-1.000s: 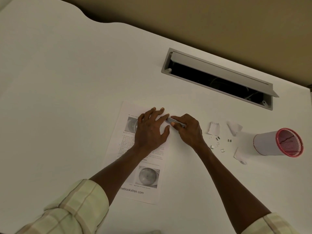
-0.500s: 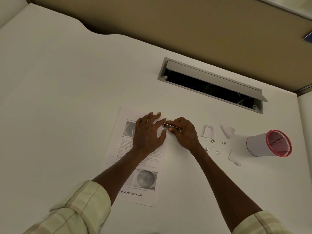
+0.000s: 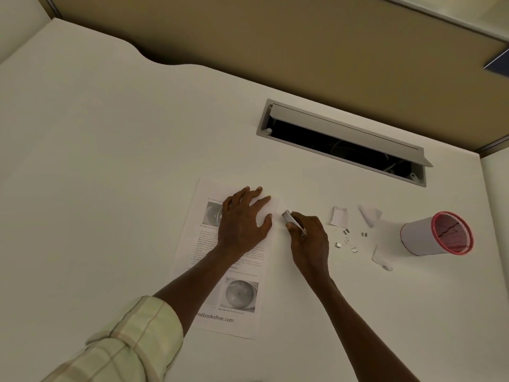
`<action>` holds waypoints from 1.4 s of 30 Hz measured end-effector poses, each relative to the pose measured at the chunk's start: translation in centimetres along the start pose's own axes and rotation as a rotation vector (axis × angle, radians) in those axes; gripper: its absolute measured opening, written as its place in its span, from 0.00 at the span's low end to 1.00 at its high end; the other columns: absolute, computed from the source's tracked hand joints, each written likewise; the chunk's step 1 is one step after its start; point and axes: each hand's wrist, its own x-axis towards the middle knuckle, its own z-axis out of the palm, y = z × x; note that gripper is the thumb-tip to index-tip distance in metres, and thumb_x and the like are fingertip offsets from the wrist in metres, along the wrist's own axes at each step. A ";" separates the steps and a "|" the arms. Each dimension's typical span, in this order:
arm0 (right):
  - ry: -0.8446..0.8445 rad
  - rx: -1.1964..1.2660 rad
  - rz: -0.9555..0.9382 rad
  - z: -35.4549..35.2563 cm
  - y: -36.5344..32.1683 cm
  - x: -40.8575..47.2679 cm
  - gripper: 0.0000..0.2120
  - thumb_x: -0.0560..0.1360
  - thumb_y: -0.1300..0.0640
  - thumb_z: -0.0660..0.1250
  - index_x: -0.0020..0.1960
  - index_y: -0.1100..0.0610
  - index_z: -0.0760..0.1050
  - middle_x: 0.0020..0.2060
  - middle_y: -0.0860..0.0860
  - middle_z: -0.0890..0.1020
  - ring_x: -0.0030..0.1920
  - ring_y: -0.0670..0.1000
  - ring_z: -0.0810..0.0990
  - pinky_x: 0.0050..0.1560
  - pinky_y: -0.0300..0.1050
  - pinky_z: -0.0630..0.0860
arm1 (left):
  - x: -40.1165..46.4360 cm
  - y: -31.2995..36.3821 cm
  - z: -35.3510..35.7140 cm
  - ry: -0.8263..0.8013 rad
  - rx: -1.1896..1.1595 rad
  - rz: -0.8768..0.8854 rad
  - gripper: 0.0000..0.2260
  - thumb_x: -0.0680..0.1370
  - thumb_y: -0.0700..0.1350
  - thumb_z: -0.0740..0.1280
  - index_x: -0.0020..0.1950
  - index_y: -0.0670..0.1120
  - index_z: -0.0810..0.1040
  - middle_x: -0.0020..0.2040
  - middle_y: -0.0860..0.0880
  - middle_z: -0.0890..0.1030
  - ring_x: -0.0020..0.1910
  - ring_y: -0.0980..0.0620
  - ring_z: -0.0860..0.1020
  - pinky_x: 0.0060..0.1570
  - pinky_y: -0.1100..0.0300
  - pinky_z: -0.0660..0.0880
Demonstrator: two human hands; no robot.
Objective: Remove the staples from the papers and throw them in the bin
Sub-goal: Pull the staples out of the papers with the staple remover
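Spanning the whole view, the desk (image 3: 110, 161) has bare surface to the left and front; a cable hatch (image 3: 341, 142) stands open near its back edge. Paper (image 3: 220, 271) lies mid-desk. Bin (image 3: 438, 234) lies tipped on its side at right, mouth toward the camera, contents unclear. Left hand (image 3: 242, 219) presses flat on the paper, fingers spread. Right hand (image 3: 308, 238) grips a metal tool (image 3: 292, 220) just off the paper's top right corner. Scraps (image 3: 340, 216) and staples (image 3: 345, 239) lie between hand and bin.
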 end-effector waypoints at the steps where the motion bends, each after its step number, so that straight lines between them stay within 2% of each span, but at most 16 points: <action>1: 0.002 0.022 0.070 -0.2 0.1 -0.5 0.13 0.78 0.54 0.65 0.62 0.55 0.76 0.52 0.50 0.80 0.52 0.50 0.78 0.47 0.39 0.70 | 0.0 0.0 0.1 -0.002 -0.005 -0.004 0.22 0.75 0.61 0.61 0.67 0.55 0.74 0.71 0.54 0.71 0.72 0.50 0.65 0.71 0.49 0.61; 3: -0.015 0.017 0.140 -0.4 0.4 -1.4 0.17 0.79 0.53 0.63 0.65 0.58 0.74 0.56 0.52 0.80 0.56 0.51 0.78 0.52 0.38 0.68 | 0.0 0.0 0.2 -0.001 -0.014 -0.010 0.23 0.75 0.61 0.62 0.68 0.54 0.74 0.71 0.53 0.71 0.71 0.50 0.66 0.70 0.48 0.63; 5: -0.039 0.036 0.157 -0.4 0.5 -2.1 0.18 0.79 0.51 0.62 0.65 0.58 0.74 0.55 0.53 0.80 0.57 0.51 0.78 0.53 0.38 0.68 | 0.5 -0.2 -0.2 -0.007 0.011 0.019 0.24 0.74 0.60 0.63 0.68 0.53 0.73 0.69 0.52 0.72 0.69 0.49 0.67 0.67 0.47 0.65; 9: -0.083 0.120 0.194 -0.4 0.1 -3.2 0.12 0.79 0.53 0.63 0.60 0.55 0.76 0.49 0.51 0.80 0.50 0.52 0.78 0.49 0.45 0.73 | 3.1 -0.2 -2.2 -0.215 0.122 0.101 0.27 0.72 0.63 0.66 0.67 0.52 0.72 0.66 0.51 0.72 0.65 0.48 0.68 0.63 0.47 0.64; 13: -0.084 0.167 0.229 -0.3 -0.3 -3.5 0.11 0.78 0.54 0.64 0.58 0.56 0.77 0.50 0.51 0.80 0.50 0.53 0.78 0.50 0.52 0.77 | 5.4 0.1 -3.2 -0.354 0.183 0.121 0.28 0.69 0.65 0.69 0.63 0.52 0.72 0.61 0.51 0.74 0.61 0.49 0.70 0.59 0.49 0.66; 19: -0.074 0.233 0.283 -0.3 -0.1 -3.6 0.11 0.78 0.54 0.65 0.58 0.57 0.78 0.50 0.52 0.81 0.50 0.53 0.79 0.50 0.46 0.75 | 7.1 0.6 -3.8 -0.517 0.220 0.070 0.33 0.65 0.67 0.72 0.61 0.48 0.72 0.58 0.49 0.77 0.58 0.47 0.73 0.57 0.49 0.71; 23: -0.069 0.277 0.326 -0.4 0.1 -3.7 0.10 0.77 0.53 0.66 0.56 0.56 0.78 0.47 0.52 0.81 0.47 0.55 0.80 0.49 0.51 0.78 | 6.6 0.9 -3.9 -0.529 0.227 0.060 0.32 0.66 0.66 0.72 0.60 0.46 0.72 0.57 0.46 0.74 0.57 0.46 0.73 0.55 0.46 0.75; 26: -0.073 0.283 0.328 -0.4 0.0 -3.5 0.10 0.77 0.54 0.66 0.56 0.57 0.78 0.47 0.52 0.82 0.46 0.53 0.80 0.49 0.50 0.79 | 6.0 1.1 -4.0 -0.503 0.219 0.064 0.31 0.67 0.66 0.72 0.59 0.46 0.72 0.57 0.47 0.73 0.56 0.47 0.72 0.55 0.46 0.74; 29: -0.076 0.390 0.408 -0.8 -0.6 -3.4 0.09 0.78 0.53 0.64 0.56 0.57 0.76 0.46 0.52 0.81 0.43 0.54 0.81 0.43 0.46 0.79 | 5.1 1.3 -4.1 -0.459 0.227 0.097 0.28 0.68 0.65 0.71 0.57 0.47 0.71 0.54 0.49 0.79 0.52 0.47 0.77 0.54 0.50 0.70; 31: -0.086 0.478 0.486 -1.1 -1.1 -3.0 0.11 0.78 0.52 0.64 0.57 0.57 0.74 0.45 0.53 0.80 0.40 0.52 0.79 0.38 0.41 0.75 | 4.7 1.1 -4.2 -0.442 0.182 0.075 0.27 0.69 0.63 0.71 0.58 0.48 0.69 0.53 0.50 0.81 0.49 0.47 0.79 0.55 0.50 0.69; 33: -0.088 0.515 0.518 -1.5 -1.4 -2.4 0.13 0.76 0.51 0.67 0.56 0.57 0.74 0.46 0.51 0.80 0.41 0.49 0.77 0.38 0.38 0.71 | 4.6 1.0 -4.5 -0.474 0.039 0.018 0.27 0.69 0.60 0.74 0.59 0.48 0.69 0.53 0.48 0.81 0.47 0.46 0.79 0.55 0.51 0.73; 36: -0.092 0.435 0.453 -2.4 -1.7 -1.2 0.15 0.71 0.50 0.74 0.52 0.56 0.78 0.42 0.50 0.81 0.40 0.48 0.77 0.38 0.36 0.70 | 4.9 1.3 -5.5 -0.536 -0.189 -0.011 0.23 0.69 0.54 0.75 0.59 0.50 0.71 0.51 0.49 0.80 0.44 0.49 0.78 0.45 0.58 0.78; 38: -0.085 0.433 0.385 -3.1 -2.3 -0.2 0.14 0.68 0.50 0.76 0.48 0.57 0.79 0.36 0.49 0.80 0.35 0.47 0.76 0.37 0.35 0.70 | 5.3 2.0 -6.5 -0.526 -0.260 0.014 0.20 0.69 0.52 0.76 0.57 0.49 0.75 0.49 0.51 0.79 0.45 0.50 0.78 0.44 0.59 0.78; 40: -0.099 0.438 0.316 -3.8 -2.9 0.6 0.13 0.68 0.50 0.77 0.44 0.59 0.79 0.35 0.50 0.80 0.32 0.44 0.73 0.35 0.33 0.69 | 5.6 3.0 -7.7 -0.507 -0.303 0.056 0.18 0.68 0.50 0.77 0.55 0.47 0.78 0.47 0.53 0.79 0.45 0.52 0.77 0.43 0.62 0.76; 42: -0.127 0.465 0.280 -4.4 -3.6 1.0 0.13 0.68 0.51 0.76 0.42 0.59 0.78 0.35 0.52 0.80 0.31 0.45 0.72 0.34 0.35 0.70 | 5.8 3.9 -9.1 -0.505 -0.334 0.087 0.17 0.68 0.50 0.77 0.54 0.46 0.80 0.47 0.52 0.80 0.45 0.52 0.78 0.42 0.64 0.75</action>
